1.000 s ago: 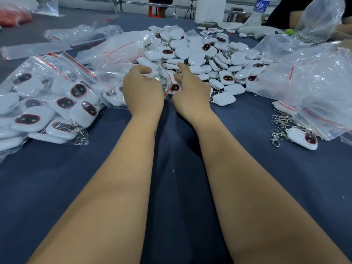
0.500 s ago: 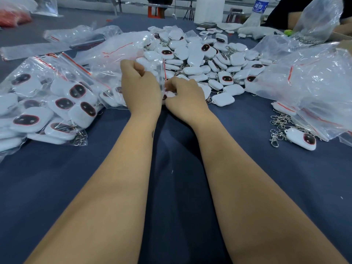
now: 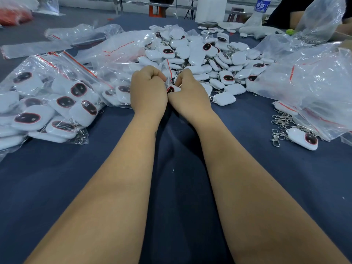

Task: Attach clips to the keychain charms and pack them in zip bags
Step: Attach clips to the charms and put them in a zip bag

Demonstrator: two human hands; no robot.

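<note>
At frame centre, a small zip bag (image 3: 168,73) is pinched by left hand (image 3: 149,92) and right hand (image 3: 187,94); the charm (image 3: 170,89) could be spilled if grip slackens.

a water bottle (image 3: 262,5) stands at the far edge of the dark blue cloth (image 3: 57,168), near a white roll (image 3: 211,8).

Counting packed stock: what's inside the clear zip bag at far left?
The zip bag holds white charms with dark oval faces, and metal clips show at its near edge. Charms lower in the bag are covered, so no count.
</note>
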